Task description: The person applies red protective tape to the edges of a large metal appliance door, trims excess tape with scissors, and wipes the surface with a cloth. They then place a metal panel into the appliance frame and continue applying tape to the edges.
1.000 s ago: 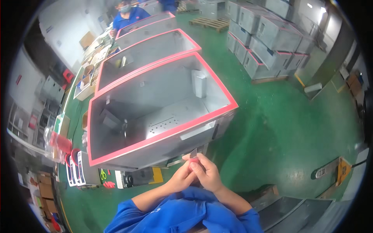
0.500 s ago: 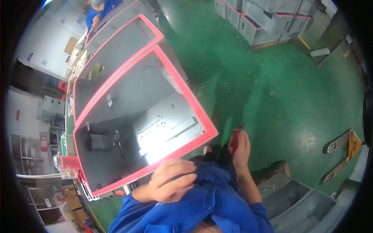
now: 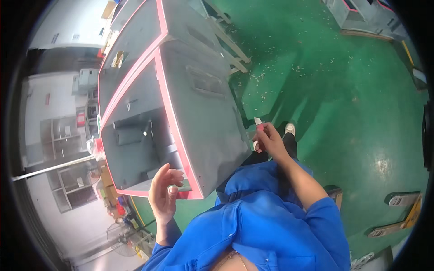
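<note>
Your sleeves (image 3: 289, 226): bright blue. Cabinet (image 3: 199, 113) before you: plain grey, pink-red rim. Floor (image 3: 352, 90): glossy green. Piece (image 3: 259, 126) in your right hand (image 3: 270, 141): pink and white.

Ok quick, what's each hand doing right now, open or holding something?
Left hand: open, fingers loosely curled, holding nothing, at the red-edged corner of the grey cabinet.
Right hand: shut on a small red and white piece.
</note>
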A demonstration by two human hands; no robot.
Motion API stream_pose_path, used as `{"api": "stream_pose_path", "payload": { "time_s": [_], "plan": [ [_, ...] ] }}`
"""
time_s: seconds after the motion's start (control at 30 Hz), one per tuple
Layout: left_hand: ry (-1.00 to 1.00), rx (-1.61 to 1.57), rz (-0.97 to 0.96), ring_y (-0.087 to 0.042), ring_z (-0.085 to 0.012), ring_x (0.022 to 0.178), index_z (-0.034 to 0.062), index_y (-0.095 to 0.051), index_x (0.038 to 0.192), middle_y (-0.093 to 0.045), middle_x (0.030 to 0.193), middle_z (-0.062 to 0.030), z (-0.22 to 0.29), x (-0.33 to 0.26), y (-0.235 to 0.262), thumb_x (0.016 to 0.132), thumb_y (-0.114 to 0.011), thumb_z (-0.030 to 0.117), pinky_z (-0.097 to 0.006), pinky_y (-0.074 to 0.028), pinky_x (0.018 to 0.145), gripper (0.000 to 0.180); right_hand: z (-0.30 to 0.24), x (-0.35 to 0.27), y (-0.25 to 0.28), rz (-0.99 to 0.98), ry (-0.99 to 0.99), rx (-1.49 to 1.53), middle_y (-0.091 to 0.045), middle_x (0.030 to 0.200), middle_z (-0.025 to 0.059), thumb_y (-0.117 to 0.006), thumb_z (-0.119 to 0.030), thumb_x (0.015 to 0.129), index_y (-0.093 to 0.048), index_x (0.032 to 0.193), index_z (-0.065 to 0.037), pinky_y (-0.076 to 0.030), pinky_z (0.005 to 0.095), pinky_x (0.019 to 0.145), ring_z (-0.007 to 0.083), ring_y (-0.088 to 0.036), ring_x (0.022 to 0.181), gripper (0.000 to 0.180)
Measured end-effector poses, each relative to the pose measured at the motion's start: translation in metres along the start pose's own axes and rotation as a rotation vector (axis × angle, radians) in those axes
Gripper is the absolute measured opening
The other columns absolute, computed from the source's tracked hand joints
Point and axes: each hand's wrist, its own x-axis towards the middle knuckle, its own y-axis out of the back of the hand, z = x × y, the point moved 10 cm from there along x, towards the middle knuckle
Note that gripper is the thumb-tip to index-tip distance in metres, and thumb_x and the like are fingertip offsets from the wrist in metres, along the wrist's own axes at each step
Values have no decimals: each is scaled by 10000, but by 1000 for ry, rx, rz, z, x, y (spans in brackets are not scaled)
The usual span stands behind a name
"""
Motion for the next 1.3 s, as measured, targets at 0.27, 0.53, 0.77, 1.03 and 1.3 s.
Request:
{"api": "stream_pose_path", "payload": {
  "time_s": [0.27, 0.53, 0.77, 1.03, 1.3],
  "plan": [
    [34, 96, 104, -577, -148, 763, -23, -330, 1281, -596, 902, -129, 1, 6, -1, 847, -553, 356, -249, -471, 649, 618, 0, 46, -3, -188, 11, -251, -566, 732, 37, -448, -264, 909, -474, 995, -36, -393, 192, 441, 60, -489, 500, 245],
    [86, 134, 153, -574, -145, 767, -25, -325, 1289, -601, 903, -118, -1, 9, -3, 850, -549, 358, -250, -461, 676, 623, -27, 92, -12, -213, 36, -336, -594, 681, 54, -434, -317, 901, -524, 924, -23, -426, 258, 497, 115, -533, 527, 309],
    [98, 420, 239, -587, -175, 808, -5, -395, 1257, -625, 871, -115, -5, 11, -2, 844, -528, 405, -313, -442, 769, 597, -85, 122, -38, -113, 543, -844, -584, 729, 112, -442, -331, 887, -548, 926, -70, -442, 380, 612, 287, -563, 669, 285],
    [86, 475, 277, -592, -191, 779, -24, -417, 1238, -627, 862, -133, 1, 13, -4, 818, -534, 274, -311, -449, 737, 527, -99, 123, -60, -113, 898, -1042, -534, 701, 87, -567, -246, 804, -580, 854, -101, -435, 379, 620, 277, -526, 696, 155],
    [92, 468, 315, -582, -175, 730, -39, -426, 1224, -626, 820, -125, 3, 11, -4, 809, -534, 249, -299, -454, 706, 517, -101, 132, -64, -117, 815, -1165, -531, 703, 94, -591, -203, 776, -600, 841, -119, -434, 372, 612, 274, -518, 701, 107]
  ]
}}
